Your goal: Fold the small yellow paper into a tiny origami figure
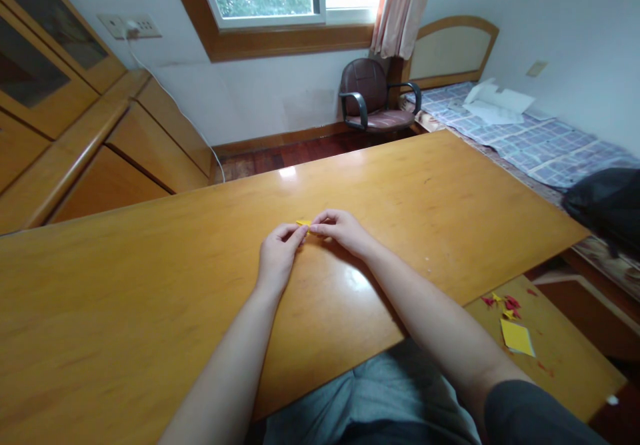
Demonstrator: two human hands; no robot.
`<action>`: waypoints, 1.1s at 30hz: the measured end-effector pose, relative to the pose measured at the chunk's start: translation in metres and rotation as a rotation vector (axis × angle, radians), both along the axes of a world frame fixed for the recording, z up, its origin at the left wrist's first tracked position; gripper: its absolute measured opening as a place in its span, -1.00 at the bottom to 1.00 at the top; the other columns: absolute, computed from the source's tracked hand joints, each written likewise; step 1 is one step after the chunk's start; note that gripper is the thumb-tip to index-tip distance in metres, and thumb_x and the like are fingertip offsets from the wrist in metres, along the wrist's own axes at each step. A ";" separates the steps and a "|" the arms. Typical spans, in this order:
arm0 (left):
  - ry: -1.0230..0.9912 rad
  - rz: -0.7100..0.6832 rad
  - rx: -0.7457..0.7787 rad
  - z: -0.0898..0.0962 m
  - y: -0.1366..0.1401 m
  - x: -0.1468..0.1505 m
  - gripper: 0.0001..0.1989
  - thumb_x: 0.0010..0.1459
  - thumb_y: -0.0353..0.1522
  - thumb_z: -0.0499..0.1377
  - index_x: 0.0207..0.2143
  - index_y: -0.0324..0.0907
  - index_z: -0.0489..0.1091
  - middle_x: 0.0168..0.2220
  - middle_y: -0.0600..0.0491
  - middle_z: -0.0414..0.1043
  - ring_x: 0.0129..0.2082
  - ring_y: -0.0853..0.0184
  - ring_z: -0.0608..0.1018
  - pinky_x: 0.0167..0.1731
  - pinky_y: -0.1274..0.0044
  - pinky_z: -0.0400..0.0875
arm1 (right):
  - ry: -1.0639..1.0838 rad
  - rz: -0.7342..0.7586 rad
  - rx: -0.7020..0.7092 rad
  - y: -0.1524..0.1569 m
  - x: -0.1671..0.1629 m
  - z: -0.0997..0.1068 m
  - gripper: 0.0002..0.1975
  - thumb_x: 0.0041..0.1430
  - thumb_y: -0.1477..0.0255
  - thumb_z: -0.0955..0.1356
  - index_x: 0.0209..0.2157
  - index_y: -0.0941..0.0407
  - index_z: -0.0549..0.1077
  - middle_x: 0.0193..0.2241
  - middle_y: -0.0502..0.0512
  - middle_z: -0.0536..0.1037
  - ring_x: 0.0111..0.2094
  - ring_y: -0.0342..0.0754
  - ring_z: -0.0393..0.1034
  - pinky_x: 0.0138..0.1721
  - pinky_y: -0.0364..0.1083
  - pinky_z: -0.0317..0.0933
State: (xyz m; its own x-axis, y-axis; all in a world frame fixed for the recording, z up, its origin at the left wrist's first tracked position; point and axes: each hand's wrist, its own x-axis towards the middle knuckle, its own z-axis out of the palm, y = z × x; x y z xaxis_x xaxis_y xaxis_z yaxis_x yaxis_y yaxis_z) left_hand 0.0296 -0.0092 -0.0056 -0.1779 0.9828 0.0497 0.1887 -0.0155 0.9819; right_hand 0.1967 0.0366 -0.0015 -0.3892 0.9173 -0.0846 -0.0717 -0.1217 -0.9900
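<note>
Apparently part-folded, the small yellow paper (303,222) is pinched by the fingertips of left hand (278,253) and right hand (345,229) above the tabletop (150,298), with crumpled-looking folded pieces (511,303) and unfolded yellow square (518,338) off rightward.

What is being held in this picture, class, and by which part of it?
A small yellow piece of paper: the left hand pinches it near its closer edge, the right hand at its right end. Fingers hide the exact grip.
</note>
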 end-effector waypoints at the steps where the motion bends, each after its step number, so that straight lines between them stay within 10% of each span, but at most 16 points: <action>1: 0.036 -0.005 0.008 0.002 -0.001 0.001 -0.74 0.06 -0.16 0.29 -0.46 -0.17 0.53 -0.51 0.11 0.45 -0.44 0.37 0.44 -0.36 0.57 0.30 | -0.002 0.000 0.000 0.000 0.000 0.000 -0.66 -0.12 0.22 0.53 -0.40 0.18 0.51 -0.50 0.01 0.54 -0.46 -0.15 0.36 -0.39 -0.16 0.18; 12: -0.042 -0.015 -0.066 0.002 -0.001 0.002 -0.68 0.04 -0.11 0.30 -0.40 -0.21 0.56 -0.48 0.04 0.53 -0.45 0.34 0.53 -0.36 0.55 0.40 | -0.218 -0.013 0.391 0.005 0.003 -0.001 -0.80 0.12 0.30 0.43 -0.44 0.16 0.54 -0.39 0.03 0.45 -0.30 -0.11 0.36 -0.21 -0.11 0.21; 33: -0.078 -0.003 -0.073 0.002 0.000 0.001 -0.70 0.03 -0.14 0.32 -0.43 -0.22 0.56 -0.49 0.03 0.53 -0.48 0.37 0.51 -0.41 0.58 0.39 | -0.287 0.008 0.479 0.006 0.003 -0.006 -0.87 0.13 0.40 0.45 -0.42 0.18 0.56 -0.38 0.02 0.44 -0.31 -0.14 0.36 -0.24 -0.14 0.22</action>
State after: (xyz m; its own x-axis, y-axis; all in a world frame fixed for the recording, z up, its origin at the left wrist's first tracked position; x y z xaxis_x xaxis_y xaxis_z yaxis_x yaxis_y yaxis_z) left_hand 0.0307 -0.0095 -0.0034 -0.1759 0.9838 -0.0359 0.1121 0.0562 0.9921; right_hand 0.2001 0.0425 -0.0078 -0.4189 0.8763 0.2379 0.2076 0.3475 -0.9144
